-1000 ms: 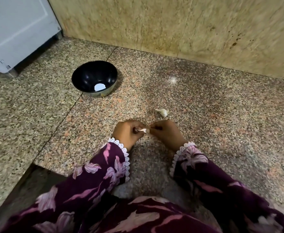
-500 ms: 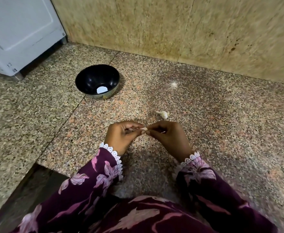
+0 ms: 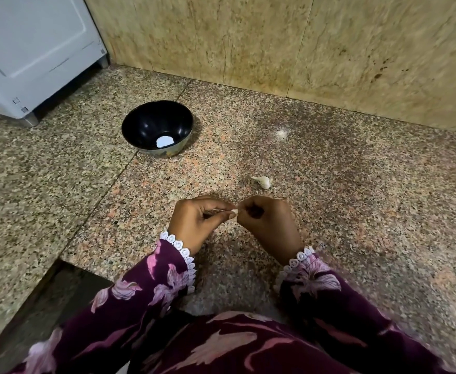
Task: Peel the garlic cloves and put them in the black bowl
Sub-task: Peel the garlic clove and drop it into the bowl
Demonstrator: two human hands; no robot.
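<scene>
Two hands meet over the middle of the granite floor: the left hand (image 3: 197, 221) and the right hand (image 3: 266, 220) each curl their fingertips round one small garlic clove (image 3: 233, 211) pinched between them, so peeling looks to be the step in hand. A second garlic clove (image 3: 262, 181) lies on the floor just beyond them, still in its skin. Next, I judge, the bared clove must travel to the black bowl (image 3: 157, 128) toward the floor's far left corner, near the wall.
</scene>
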